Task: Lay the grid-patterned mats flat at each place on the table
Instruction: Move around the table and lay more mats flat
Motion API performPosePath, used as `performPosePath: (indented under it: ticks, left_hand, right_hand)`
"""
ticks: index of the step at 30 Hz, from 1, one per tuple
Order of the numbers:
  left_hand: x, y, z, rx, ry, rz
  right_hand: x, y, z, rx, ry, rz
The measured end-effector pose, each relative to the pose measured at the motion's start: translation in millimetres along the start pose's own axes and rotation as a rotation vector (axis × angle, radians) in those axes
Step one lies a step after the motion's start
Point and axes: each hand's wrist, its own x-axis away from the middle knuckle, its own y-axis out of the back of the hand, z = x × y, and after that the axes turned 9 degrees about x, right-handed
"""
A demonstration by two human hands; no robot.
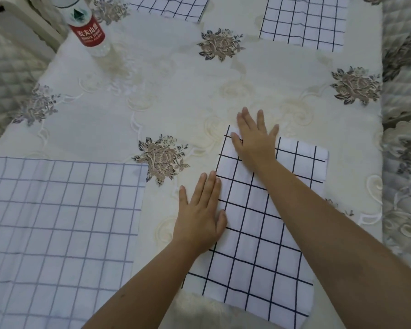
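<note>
Near-left corner of the desk [86, 129]: a white cloth mat with a pale blue grid [57, 222] lies spread flat on the cream embroidered tablecloth with grey-brown flowers [176, 96]. No hand touches it.
Far left: a clear plastic water bottle with a red label [88, 29] stands upright, well apart from every mat.
Far middle: a white cloth mat with a dark grid [171, 5] lies flat, cut off by the top of the view.
Left hand [199, 214]: flat and unclenched, fingers straight and close together. It presses on the left edge of the near-right mat, thumb side on the cloth and outer fingers on the tablecloth beside it. It grasps nothing.
Near-right mat: a white cloth rectangle with a bold navy grid [266, 245] lies in front of the person, under both forearms and set slightly askew to the desk's edge.
Right hand [255, 141]: flat and released, fingers spread. It presses the mat's far left corner, with its fingertips past the far edge onto the tablecloth. It holds nothing.
Far right: another white cloth mat with a navy grid [304, 20] lies flat.
Handling: the mat looks thin, light and limp. It will likely crease or slide on the smooth tablecloth rather than resist.
Where to take hold: a flat palm suits smoothing. To shift or square it, pinch two corners or an edge and draw it taut.
</note>
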Motion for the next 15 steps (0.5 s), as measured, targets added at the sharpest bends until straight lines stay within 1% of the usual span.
performPosePath:
  ticks: [1,2,3,5,7,9,12,15]
  left_hand:
    - [0,0,0,0.003,-0.001,-0.001]
    - [0,0,-1,-0.002,-0.003,-0.003]
    - [-1,0,0,-0.009,-0.005,0.000]
    - [0,-1,0,-0.023,-0.007,0.009]
    - [-1,-1,1,-0.028,-0.010,0.013]
    - [-2,-2,1,-0.022,-0.009,0.012]
    - [-1,-3,1,-0.015,-0.013,-0.015]
    - [0,-2,3,0.006,-0.018,-0.032]
  right_hand:
    - [10,0,3,-0.015,0.043,-0.097]
    - [21,-2,6,-0.036,0.106,-0.158]
    - [32,-1,11,-0.062,0.185,-0.147]
    - [54,-6,25,-0.086,0.368,-0.066]
    - [68,-11,37,-0.071,0.476,-0.008]
    - [69,-14,38,-0.029,0.437,-0.016]
    - [51,-12,29,0.008,0.316,0.055]
    - [32,-7,16,0.041,0.232,0.067]
